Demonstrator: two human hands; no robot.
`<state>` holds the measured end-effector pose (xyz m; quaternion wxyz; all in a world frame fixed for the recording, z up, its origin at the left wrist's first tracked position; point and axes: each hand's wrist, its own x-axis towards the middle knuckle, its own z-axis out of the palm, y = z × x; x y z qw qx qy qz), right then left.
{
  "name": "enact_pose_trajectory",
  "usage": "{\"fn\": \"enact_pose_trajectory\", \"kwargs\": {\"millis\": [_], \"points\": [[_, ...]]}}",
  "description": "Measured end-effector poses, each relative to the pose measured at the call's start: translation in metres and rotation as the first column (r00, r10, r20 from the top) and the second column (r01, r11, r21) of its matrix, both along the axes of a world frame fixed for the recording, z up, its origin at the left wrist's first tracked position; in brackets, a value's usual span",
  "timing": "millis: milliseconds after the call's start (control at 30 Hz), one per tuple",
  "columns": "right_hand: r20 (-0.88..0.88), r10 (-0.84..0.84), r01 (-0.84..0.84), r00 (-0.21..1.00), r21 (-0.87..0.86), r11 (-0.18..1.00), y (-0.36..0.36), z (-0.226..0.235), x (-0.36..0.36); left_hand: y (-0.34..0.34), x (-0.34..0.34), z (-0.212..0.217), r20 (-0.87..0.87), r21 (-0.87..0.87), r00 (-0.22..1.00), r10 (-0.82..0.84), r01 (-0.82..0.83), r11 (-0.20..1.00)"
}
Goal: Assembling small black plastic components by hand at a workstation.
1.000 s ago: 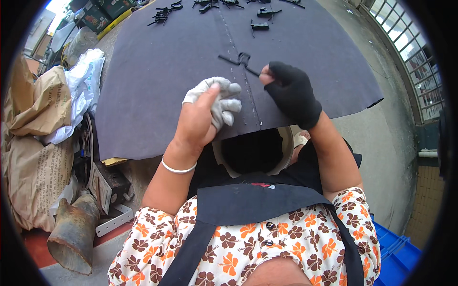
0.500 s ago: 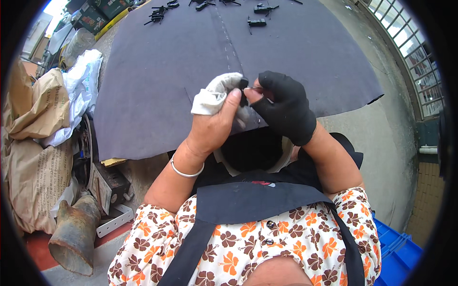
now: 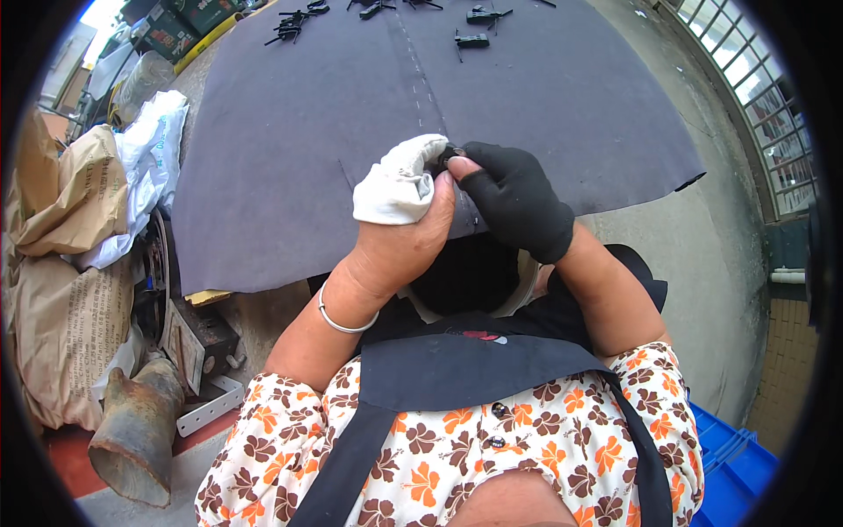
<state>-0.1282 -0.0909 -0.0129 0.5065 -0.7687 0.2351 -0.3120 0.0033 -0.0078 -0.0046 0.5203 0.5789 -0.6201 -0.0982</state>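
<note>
The person's left hand (image 3: 399, 206), with white cloth wrappings over the fingers (image 3: 397, 180), and the right hand (image 3: 518, 198), in a black fingerless glove, meet just above the near edge of a large dark grey felt sheet (image 3: 307, 158) that covers the table. Both hands are closed in a pinch on one small black metal part (image 3: 448, 155); the bare thumb of the left hand presses on it from below and the black-gloved fingertips hold it from the right side. The part is almost fully hidden between the fingers, so its shape cannot be told, nor whether it is one piece or two pieces being joined. Judging from this, the work on this piece is in the middle: it is already taken up and held in both hands, but it is not yet put down. Far beyond the hands, at the distant edge of the sheet, lie several similar black parts: a cluster (image 3: 294, 21) to the far left and single pieces (image 3: 474, 39) straight ahead. It cannot be told whether those are finished or waiting. To the left of the left hand, off the sheet, stand brown paper sacks (image 3: 53, 189) and a white plastic bag (image 3: 145, 154); lower on the left lies a rusty metal pipe piece (image 3: 132, 435). Near the right elbow a blue plastic crate (image 3: 724, 457) is seen.
</note>
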Motion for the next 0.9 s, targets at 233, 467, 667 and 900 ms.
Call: {"fn": "enact_pose_trajectory", "kwargs": {"millis": [233,467,667,900], "points": [[0.055,0.056,-0.072,0.997,0.349,0.934,0.002,0.011,-0.003,0.003,-0.002,0.001,0.05,0.0,0.998,0.029,-0.029,1.0],[-0.206,0.035,-0.081,0.978,-0.217,0.973,-0.013,0.004,-0.016,0.006,0.009,0.013,-0.721,0.169,0.69,-0.06,0.26,0.951],[0.105,0.066,-0.035,0.992,-0.279,0.96,-0.021,-0.007,-0.018,0.001,0.009,0.014,-0.466,0.298,0.882,-0.075,0.236,0.925],[-0.014,0.069,-0.068,0.997,0.068,0.995,-0.017,0.006,-0.018,0.004,0.002,0.018,-0.605,0.299,0.775,-0.184,0.434,0.85]]}}
